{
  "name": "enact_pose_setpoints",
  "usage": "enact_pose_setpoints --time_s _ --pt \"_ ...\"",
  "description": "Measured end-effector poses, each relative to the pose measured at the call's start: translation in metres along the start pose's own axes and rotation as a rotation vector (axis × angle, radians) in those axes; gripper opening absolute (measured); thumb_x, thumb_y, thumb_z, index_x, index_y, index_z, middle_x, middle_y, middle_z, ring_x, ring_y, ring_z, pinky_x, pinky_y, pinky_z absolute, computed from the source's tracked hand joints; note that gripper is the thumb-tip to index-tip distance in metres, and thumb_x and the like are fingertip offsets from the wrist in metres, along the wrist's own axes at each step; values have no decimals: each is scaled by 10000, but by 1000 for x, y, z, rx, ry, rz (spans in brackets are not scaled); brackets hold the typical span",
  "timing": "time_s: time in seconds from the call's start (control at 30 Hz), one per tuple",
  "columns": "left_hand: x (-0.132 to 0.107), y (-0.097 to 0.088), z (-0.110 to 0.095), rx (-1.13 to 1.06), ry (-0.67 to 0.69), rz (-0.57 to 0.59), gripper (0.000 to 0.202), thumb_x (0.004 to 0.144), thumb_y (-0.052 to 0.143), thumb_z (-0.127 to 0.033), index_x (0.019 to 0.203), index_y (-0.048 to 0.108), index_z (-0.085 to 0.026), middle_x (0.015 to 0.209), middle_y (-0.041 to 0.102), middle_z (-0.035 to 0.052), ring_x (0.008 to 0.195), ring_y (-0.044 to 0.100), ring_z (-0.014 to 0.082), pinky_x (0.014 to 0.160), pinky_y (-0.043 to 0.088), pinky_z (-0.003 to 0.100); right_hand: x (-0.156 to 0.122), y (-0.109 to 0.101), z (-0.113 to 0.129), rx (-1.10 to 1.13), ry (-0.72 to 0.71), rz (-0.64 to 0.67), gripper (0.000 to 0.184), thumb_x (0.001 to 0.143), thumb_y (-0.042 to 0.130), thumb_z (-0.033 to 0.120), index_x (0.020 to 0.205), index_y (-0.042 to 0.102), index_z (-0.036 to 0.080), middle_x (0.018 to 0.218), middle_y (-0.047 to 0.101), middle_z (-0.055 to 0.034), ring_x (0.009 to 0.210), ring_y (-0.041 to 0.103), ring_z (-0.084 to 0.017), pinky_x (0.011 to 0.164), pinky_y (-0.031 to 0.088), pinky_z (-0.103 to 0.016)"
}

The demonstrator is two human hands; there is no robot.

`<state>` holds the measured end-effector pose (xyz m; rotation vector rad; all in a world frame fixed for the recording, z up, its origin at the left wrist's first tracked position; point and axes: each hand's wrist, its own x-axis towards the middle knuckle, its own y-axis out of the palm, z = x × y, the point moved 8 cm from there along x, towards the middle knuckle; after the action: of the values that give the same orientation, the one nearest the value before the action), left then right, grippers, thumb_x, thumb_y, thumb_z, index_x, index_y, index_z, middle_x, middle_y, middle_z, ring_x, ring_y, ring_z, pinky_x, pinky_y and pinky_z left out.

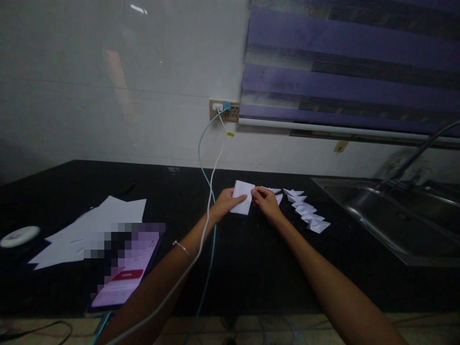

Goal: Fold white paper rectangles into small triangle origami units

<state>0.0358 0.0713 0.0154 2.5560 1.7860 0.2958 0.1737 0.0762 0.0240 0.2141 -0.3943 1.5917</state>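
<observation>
A small folded sheet of white paper is held up over the black countertop, between my two hands. My left hand grips its left side, the thumb lying across the front face. At the upper right edge, the fingers of my right hand pinch the same paper. Just past my right hand stand several folded white paper boats, set in a slanting row. A few more folded paper pieces lie partly hidden behind that hand.
Loose white sheets and a lit phone lie at left, near a round white object. A white cable and a teal cable hang from the wall socket across my left arm. A steel sink with a faucet is at right.
</observation>
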Motion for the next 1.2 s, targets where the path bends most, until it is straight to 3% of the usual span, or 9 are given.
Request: enact_pose_setpoints --time_s 0.2,0.3,0.47,0.6,0.87,1.0,1.2 --pt "-4 5 3 40 -81 96 279 676 760 -322 795 700 -76 702 685 88 585 597 123 550 439 209 -1 -5 14 -108 -109 -29 246 785 587 416 678 597 195 565 493 23 525 443 -129 503 337 -256" --pt "-3 2 4 58 -73 59 263 665 770 -304 766 698 -72 682 683 86 570 591 121 534 427 204 0 -7 11 -108 -93 -61 242 781 593 413 683 607 193 580 514 18 540 454 -131 506 344 -254" --pt "0 -7 2 43 -7 -28 282 683 762 -300 812 696 -59 724 695 101 592 605 136 530 426 203 0 -3 -2 -58 10 -34 274 741 636 466 762 675 195 611 579 11 530 472 -128 493 345 -252" --pt "0 -7 1 56 3 -47 260 690 756 -286 815 704 -64 719 697 98 610 615 150 549 439 216 -1 -3 0 -107 -31 0 260 735 647 449 734 695 194 605 599 0 548 499 -142 520 369 -266" --pt "-3 0 1 33 -45 61 336 693 745 -366 855 716 -74 757 704 104 622 617 131 588 450 223 4 -20 -5 -169 -79 -78 257 728 654 423 761 718 177 652 654 -30 573 549 -168 537 406 -287" --pt "-3 2 -3 78 8 82 384 726 709 -420 875 697 -67 757 703 105 612 627 129 570 447 217 7 -24 -10 -135 -70 -92 260 709 677 419 765 724 170 690 678 -43 596 574 -180 559 429 -298" --pt "0 7 2 368 44 87 490 865 483 -529 687 614 -92 479 590 40 371 506 84 418 354 195 8 -30 -12 -152 -78 -135 270 727 664 420 772 726 161 730 687 -57 652 596 -194 589 444 -305"
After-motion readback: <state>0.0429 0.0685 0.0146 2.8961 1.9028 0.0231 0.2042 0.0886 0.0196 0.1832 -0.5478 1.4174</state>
